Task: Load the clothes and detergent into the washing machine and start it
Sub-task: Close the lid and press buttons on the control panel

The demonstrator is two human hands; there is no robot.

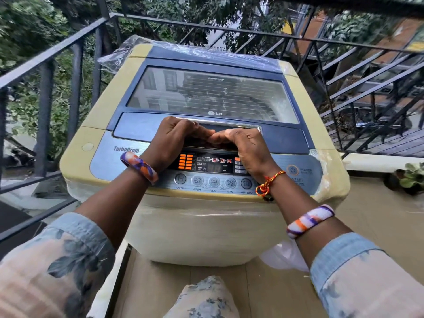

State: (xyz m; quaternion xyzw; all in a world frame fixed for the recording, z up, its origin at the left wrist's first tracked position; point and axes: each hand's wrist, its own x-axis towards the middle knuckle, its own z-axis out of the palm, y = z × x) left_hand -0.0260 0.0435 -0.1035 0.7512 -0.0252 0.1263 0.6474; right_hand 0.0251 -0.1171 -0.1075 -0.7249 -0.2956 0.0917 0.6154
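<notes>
2 hands on 1 washer lid

A dark metal railing runs around my balcony from nine o'clock across twelve to three. Beyond it, from nine to eleven o'clock, leafy green trees fill the view. At one to two o'clock, past the bars, I see a reddish brick building. Down at three o'clock lies a dark plank deck on a lower level. A small potted plant with pale green leaves sits on the ledge at three o'clock. Beige floor tiles spread below me from four to six o'clock. A crumpled white plastic bag lies on the tiles at five o'clock.
</notes>
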